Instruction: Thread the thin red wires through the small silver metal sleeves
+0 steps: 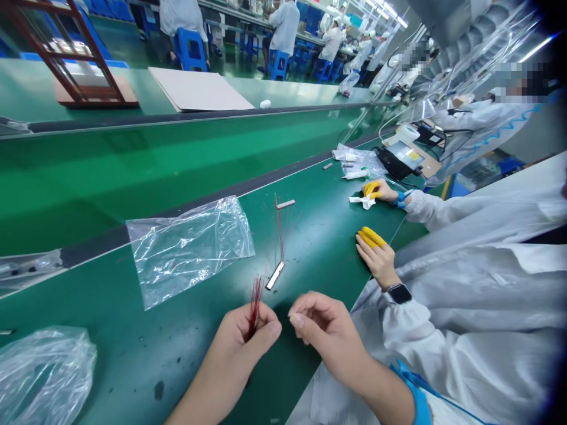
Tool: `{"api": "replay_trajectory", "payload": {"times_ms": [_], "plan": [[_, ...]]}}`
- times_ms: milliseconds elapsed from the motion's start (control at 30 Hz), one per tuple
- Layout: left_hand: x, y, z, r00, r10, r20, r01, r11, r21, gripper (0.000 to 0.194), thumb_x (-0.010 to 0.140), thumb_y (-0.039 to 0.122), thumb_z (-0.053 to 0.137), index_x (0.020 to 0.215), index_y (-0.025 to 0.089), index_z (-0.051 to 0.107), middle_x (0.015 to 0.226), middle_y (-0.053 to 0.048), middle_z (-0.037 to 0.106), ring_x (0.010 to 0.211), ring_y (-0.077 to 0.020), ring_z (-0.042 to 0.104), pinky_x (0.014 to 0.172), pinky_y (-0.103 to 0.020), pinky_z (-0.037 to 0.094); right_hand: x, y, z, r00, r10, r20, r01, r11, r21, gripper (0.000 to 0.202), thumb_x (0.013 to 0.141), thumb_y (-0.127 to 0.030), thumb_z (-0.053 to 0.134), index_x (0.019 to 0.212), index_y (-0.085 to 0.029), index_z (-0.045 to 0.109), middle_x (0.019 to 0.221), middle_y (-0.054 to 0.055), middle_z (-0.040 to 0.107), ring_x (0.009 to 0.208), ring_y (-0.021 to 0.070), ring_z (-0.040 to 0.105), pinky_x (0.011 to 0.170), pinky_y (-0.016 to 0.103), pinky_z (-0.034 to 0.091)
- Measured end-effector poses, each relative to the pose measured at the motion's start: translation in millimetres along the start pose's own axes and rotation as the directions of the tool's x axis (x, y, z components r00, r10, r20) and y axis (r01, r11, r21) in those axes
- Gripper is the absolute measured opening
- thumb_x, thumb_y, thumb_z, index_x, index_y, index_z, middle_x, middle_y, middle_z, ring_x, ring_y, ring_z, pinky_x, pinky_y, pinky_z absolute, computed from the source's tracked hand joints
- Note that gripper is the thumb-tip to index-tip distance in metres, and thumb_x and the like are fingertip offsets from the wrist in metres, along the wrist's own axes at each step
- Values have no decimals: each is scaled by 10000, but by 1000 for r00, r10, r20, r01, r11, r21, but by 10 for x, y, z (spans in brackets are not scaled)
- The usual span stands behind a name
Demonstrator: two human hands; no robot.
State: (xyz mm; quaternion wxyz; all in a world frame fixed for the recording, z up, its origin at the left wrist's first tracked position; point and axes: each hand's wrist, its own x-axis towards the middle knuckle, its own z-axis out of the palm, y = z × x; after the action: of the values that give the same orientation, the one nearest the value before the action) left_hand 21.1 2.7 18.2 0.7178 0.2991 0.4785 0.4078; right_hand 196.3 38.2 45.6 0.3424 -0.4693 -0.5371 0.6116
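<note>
Held between thumb and fingers of my left hand (pixel 241 342) is a bundle of thin red wires (pixel 256 298), their loose ends pointing up. To its right, my right hand (pixel 325 330) has its thumb and index fingertip pinched together; whatever lies between them is too small to name. Just beyond both hands, a small dark-and-white connector strip (pixel 275 275) rests on the green work surface. Fine red wires (pixel 280 233) run away from it toward a second small pale strip (pixel 286 204). Neither hand touches these strips.
A clear plastic bag (pixel 192 251) lies flat at the left, and another crumpled bag (pixel 48 372) is nearer. On the right, a co-worker's yellow-fingered hands hold a white wipe (pixel 364 201) and rest on the table. Beyond the green belt (pixel 110 171) stand a brown frame (pixel 88 65) and cardboard (pixel 199 88).
</note>
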Motion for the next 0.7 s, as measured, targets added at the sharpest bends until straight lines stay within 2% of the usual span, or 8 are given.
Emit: {"api": "replay_trajectory", "payload": {"times_ms": [100,167,267,333,533,700], "plan": [[9,50,-4,999,-6,-54,4,999,-34,314,838,424,700,696,175,572,550,84,297,475,-68,169,444,-230,152,58,5,-34,998,-60,-35,56,994,-96,217,899,-383,686,803,-189,681,611,-17,579,519,107,465,499,239,379],[16,101,10,988,-14,-157,-6,992,-129,338,821,457,716,701,173,578,525,93,282,460,-63,168,433,-222,149,133,50,-58,992,-93,-90,78,985,-155,219,909,-380,668,800,-190,672,615,-18,574,513,108,463,491,239,372],[23,203,38,931,-41,-362,-89,938,-335,352,793,471,743,701,165,596,510,94,295,450,-58,175,414,-207,163,264,146,-81,981,-134,-137,99,966,-239,210,911,-368,659,799,-190,655,612,-26,554,504,108,459,479,239,361],[22,272,42,897,-73,-436,-148,880,-451,324,804,431,741,691,161,602,518,84,315,450,-57,184,404,-199,188,329,201,-82,981,-149,-128,109,955,-275,204,922,-361,642,807,-192,642,610,-32,544,495,106,464,472,237,362],[0,363,-18,885,-105,-453,-247,721,-648,289,908,316,616,666,161,587,542,70,299,448,-66,158,381,-194,232,383,265,-46,983,-159,-94,116,926,-358,177,955,-332,589,845,-198,620,591,-40,542,458,103,479,452,236,369],[4,366,-14,884,-128,-451,-237,709,-665,291,913,292,599,656,156,593,538,64,299,449,-69,153,370,-191,244,378,276,-44,980,-187,-61,141,886,-442,142,954,-296,575,858,-200,616,614,-33,555,472,109,504,466,237,385]]}}
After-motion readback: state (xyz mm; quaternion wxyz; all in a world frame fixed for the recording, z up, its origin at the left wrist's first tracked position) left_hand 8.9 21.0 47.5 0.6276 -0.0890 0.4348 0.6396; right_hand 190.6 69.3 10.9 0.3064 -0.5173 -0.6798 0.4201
